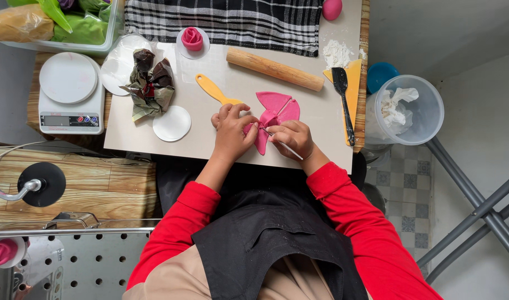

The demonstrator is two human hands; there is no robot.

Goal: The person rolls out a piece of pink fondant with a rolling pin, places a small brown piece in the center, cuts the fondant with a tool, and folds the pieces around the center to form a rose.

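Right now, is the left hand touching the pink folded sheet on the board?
Touching. The head view shows the left hand with its fingers pressed onto the near edge of the pink folded sheet, no gap between them.

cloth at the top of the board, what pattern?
The folded fabric cloth is black-and-white checked; the head view shows it clearly, lying along the board's far edge.

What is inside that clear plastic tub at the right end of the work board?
The clear plastic tub holds crumpled white paper or plastic, bunched toward its left side. Whatever lies beneath that wad is covered. A blue lid peeks out behind the tub.
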